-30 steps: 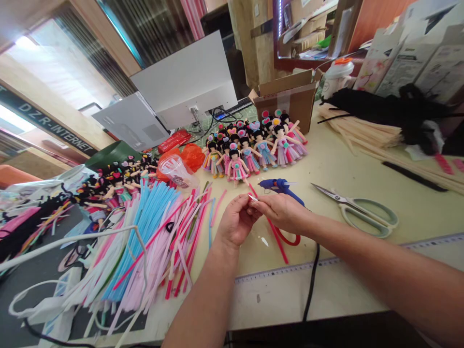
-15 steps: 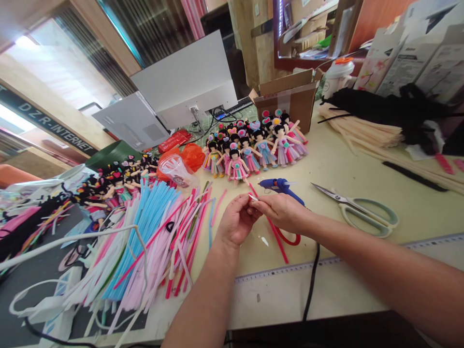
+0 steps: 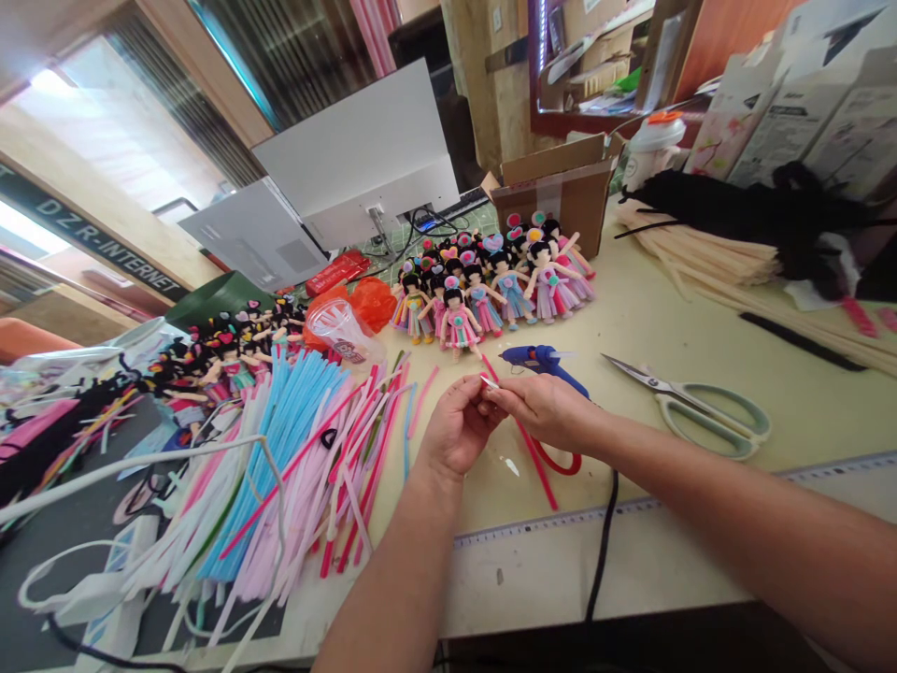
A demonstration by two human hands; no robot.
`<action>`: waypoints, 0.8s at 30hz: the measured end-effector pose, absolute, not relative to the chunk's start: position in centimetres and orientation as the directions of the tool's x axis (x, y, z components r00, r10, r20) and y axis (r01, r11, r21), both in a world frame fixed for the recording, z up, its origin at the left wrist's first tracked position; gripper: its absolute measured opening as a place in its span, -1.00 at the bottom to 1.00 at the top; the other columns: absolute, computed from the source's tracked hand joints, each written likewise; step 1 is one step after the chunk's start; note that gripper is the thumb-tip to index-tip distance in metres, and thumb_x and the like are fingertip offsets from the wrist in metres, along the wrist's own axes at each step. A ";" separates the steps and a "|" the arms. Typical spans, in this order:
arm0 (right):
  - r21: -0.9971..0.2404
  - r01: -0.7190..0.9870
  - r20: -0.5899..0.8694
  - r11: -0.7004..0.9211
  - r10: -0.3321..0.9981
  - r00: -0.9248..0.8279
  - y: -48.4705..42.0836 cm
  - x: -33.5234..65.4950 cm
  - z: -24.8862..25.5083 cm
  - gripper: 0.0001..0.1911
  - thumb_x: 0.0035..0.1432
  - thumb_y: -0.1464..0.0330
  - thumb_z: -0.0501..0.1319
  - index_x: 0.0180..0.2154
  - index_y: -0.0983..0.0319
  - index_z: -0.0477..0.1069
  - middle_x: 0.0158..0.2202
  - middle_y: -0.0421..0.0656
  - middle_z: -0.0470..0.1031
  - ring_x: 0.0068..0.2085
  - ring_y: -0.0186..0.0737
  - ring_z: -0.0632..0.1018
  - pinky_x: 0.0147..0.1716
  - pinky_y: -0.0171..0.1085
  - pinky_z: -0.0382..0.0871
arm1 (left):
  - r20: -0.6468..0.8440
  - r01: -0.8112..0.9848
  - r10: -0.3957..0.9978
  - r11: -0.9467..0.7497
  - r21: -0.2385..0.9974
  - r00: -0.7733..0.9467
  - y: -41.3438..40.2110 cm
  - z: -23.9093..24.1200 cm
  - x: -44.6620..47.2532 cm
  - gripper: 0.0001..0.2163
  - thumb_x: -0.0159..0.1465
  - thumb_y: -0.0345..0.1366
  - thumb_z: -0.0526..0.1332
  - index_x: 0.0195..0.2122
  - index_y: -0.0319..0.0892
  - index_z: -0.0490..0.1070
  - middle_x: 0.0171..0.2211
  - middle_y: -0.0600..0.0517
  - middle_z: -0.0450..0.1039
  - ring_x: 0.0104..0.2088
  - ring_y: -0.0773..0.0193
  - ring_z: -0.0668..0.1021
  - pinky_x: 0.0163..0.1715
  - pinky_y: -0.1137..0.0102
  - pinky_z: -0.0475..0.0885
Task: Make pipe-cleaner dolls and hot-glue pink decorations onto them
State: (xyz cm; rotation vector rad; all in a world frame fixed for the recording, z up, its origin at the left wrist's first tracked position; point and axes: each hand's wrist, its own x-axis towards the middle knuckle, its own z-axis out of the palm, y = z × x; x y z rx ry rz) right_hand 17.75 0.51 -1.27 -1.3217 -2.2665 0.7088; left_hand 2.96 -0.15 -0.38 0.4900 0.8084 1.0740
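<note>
My left hand [image 3: 459,422] and my right hand [image 3: 543,408] meet above the pale table mat, fingers closed together. Between their fingertips is a small white piece [image 3: 489,381] with a bit of pink by it, too small to name. Just beyond my right hand lies a blue glue gun [image 3: 545,363]. A red pipe cleaner [image 3: 538,465] runs under my right hand toward the ruler edge, and a small white scrap [image 3: 512,466] lies below my hands. Grey-handled scissors [image 3: 690,402] rest to the right, blades pointing away.
Several pipe-cleaner dolls [image 3: 461,318] stand beyond my hands, before a cardboard box [image 3: 561,192]. Bundles of coloured pipe cleaners [image 3: 280,467] spread at left by a plastic cup [image 3: 343,332]. Black pipe cleaners [image 3: 743,210] and beige ones [image 3: 707,245] lie at right. A black cord [image 3: 604,551] crosses the front edge.
</note>
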 end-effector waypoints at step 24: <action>-0.610 0.680 0.094 0.407 0.889 -0.448 0.3 17.7 -1.0 -0.55 0.38 0.16 -0.10 -0.32 0.20 0.47 -0.37 -0.13 0.55 -0.33 -0.23 0.51 -0.31 -0.31 0.27 | -0.325 -0.562 0.914 0.406 0.720 0.244 -0.2 -0.4 2.9 -0.82 0.06 -0.35 0.37 -0.53 -0.24 0.35 -0.59 0.16 0.26 -0.57 0.51 0.27 -0.45 0.53 0.31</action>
